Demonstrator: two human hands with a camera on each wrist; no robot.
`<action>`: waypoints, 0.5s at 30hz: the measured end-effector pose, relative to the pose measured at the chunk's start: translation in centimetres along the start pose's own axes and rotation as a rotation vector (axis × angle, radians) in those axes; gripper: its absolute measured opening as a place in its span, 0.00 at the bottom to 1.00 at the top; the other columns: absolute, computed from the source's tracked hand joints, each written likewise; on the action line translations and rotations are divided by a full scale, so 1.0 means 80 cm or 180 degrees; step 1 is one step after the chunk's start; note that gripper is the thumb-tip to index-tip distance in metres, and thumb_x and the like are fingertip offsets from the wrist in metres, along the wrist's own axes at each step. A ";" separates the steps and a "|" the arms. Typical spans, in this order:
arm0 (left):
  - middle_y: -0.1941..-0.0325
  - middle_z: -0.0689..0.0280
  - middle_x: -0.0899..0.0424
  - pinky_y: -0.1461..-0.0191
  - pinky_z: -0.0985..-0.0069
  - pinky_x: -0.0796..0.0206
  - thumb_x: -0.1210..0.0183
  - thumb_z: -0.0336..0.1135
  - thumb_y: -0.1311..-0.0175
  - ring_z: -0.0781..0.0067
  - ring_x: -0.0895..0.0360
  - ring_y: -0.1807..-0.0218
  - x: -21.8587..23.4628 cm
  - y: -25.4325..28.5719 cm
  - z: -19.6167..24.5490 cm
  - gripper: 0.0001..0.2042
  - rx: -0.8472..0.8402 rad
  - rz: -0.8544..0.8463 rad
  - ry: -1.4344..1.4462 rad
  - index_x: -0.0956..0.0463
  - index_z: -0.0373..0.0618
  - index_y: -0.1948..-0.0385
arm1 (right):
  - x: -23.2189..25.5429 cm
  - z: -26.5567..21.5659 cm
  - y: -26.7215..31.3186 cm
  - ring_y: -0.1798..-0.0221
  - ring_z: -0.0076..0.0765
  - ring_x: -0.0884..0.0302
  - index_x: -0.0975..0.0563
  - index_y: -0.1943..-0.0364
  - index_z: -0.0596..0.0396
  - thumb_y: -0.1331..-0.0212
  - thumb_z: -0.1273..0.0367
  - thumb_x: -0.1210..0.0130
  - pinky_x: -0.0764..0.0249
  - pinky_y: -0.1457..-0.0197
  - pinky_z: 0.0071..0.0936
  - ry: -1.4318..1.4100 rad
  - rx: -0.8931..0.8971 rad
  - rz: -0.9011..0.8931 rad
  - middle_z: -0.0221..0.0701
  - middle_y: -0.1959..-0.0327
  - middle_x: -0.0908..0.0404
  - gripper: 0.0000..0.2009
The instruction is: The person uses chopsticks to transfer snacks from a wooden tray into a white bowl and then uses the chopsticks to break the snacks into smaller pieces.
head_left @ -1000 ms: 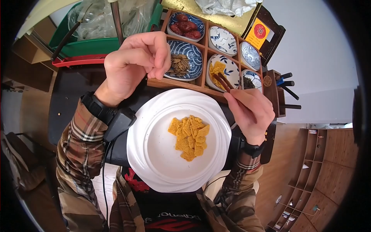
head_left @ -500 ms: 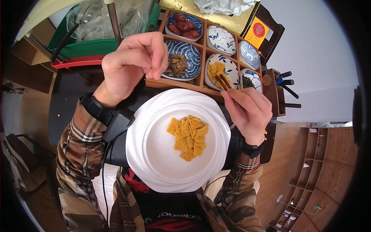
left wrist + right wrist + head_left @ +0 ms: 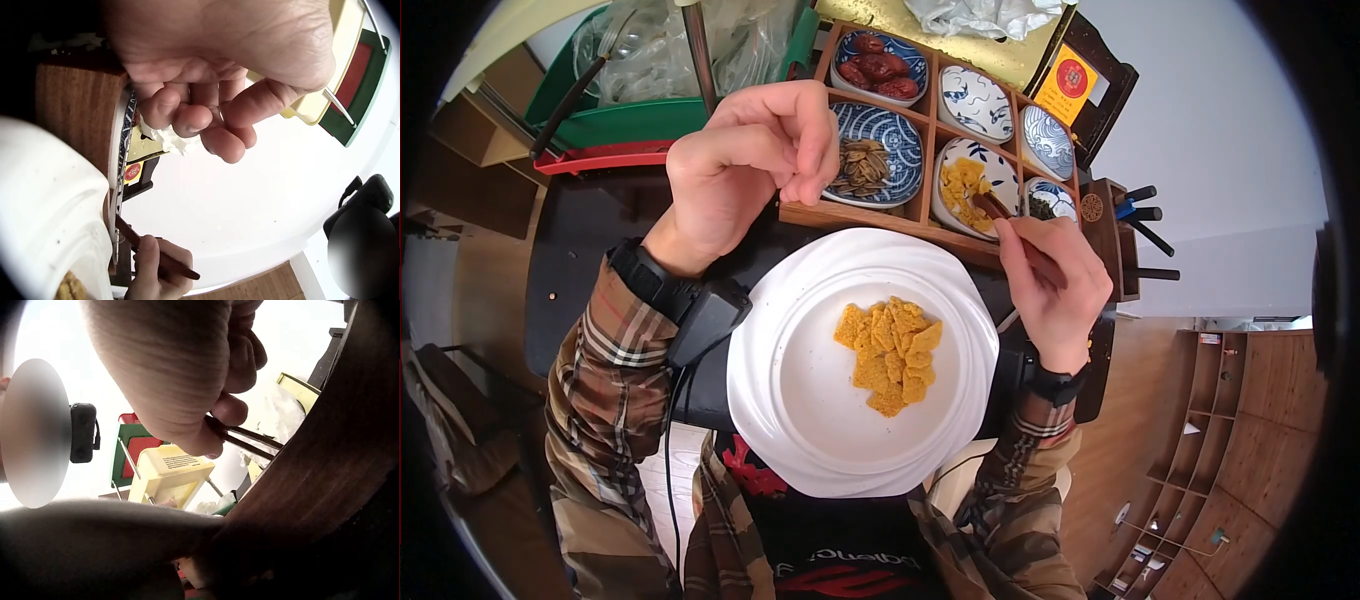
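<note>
My right hand [image 3: 1062, 290] pinches brown tweezers [image 3: 996, 207], whose two prongs show in the right wrist view. Their tips reach into a blue-leaf bowl [image 3: 1002, 172] of small yellow pieces [image 3: 962, 185]. Below, a large white plate [image 3: 800, 400] carries a pile of golden, crumb-textured chips [image 3: 890, 355]. Up and to the left, my left hand [image 3: 750, 165] hangs with loosely curled fingers and nothing in them. It overlaps the edge of a blue-patterned bowl [image 3: 905, 150] of seeds [image 3: 860, 168] in the head view.
A divided wooden box [image 3: 928, 160] holds the bowls, including one with red dates [image 3: 880, 70] and one with dark leaves [image 3: 1043, 207]. At the upper left stands a green bin [image 3: 620, 125] with plastic bags. Black-handled tools [image 3: 1145, 215] stick out at the right.
The tweezers have shifted within the bowl toward its right side, and my right hand has moved slightly right. The yellow pieces lie differently. My left hand has kept its place.
</note>
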State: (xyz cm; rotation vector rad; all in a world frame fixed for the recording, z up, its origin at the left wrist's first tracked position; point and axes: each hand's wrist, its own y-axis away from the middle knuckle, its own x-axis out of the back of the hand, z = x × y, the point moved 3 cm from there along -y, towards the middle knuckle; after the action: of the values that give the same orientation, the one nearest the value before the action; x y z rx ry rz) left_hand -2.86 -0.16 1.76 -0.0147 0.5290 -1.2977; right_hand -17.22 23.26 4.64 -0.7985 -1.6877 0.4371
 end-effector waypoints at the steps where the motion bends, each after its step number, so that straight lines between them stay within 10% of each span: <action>1: 0.82 0.64 0.29 0.70 0.80 0.45 0.52 0.34 0.52 0.76 0.36 0.77 0.000 0.000 0.000 0.05 0.0002 0.0005 -0.0003 0.34 0.45 0.80 | -0.001 0.003 0.002 0.80 0.27 0.26 0.19 0.68 0.58 0.48 0.80 0.31 0.32 0.77 0.22 -0.0170 -0.0267 0.0021 0.30 0.77 0.23 0.07; 15: 0.82 0.65 0.28 0.69 0.80 0.45 0.52 0.34 0.52 0.76 0.37 0.77 0.000 0.001 0.001 0.05 -0.0034 -0.0055 -0.0054 0.34 0.45 0.80 | 0.008 0.024 0.003 0.70 0.16 0.22 0.17 0.58 0.60 0.38 0.77 0.37 0.28 0.67 0.15 -0.0282 -0.0760 0.0537 0.29 0.66 0.15 0.06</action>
State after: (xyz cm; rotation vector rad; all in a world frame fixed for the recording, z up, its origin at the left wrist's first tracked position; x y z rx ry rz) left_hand -2.78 -0.15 1.80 -0.0391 0.5224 -1.3107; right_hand -19.10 24.08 4.41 -1.1160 -1.7833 0.3952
